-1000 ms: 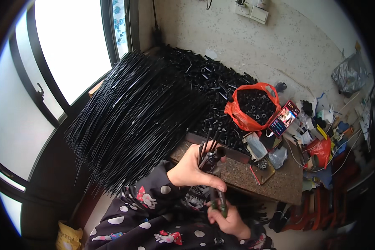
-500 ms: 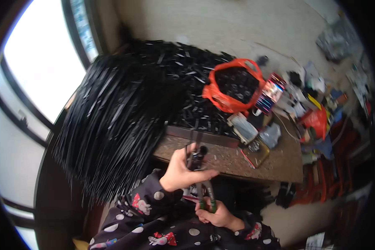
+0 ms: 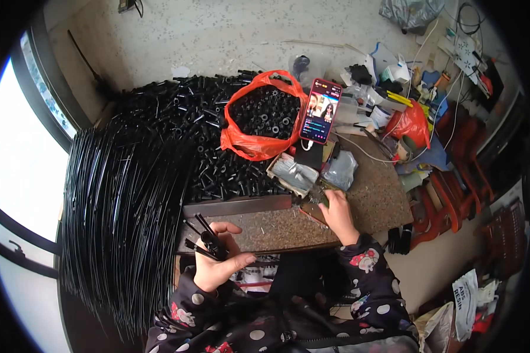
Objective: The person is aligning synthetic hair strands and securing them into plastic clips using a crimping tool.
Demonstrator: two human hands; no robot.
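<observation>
My left hand [image 3: 216, 267] is closed around a black tubular part [image 3: 212, 240], and thin black strips stick up from it above the table's front edge. Beyond the table edge my right hand [image 3: 338, 213] reaches down, fingers bent, to a small shallow tray [image 3: 313, 217] with a red edge. Something green shows at its fingertips, but what they hold is hidden. Just behind that hand sits an open box [image 3: 294, 175] of thin pale pieces, beside a clear plastic bag [image 3: 340, 170].
A heap of short black tubular parts [image 3: 176, 106] lies behind a dark bar [image 3: 238, 206]. Long black rods [image 3: 123, 229] hang over the left edge. An orange bag [image 3: 256, 150] holds black rings. A lit phone [image 3: 321, 112] stands beside it, its cable [image 3: 371, 154] crossing the table [image 3: 374, 200].
My right hand has left the green-handled pliers' earlier place by my lap and moved up to the small tray. My left hand still holds the black part, now apart from the pliers. The view has shifted.
</observation>
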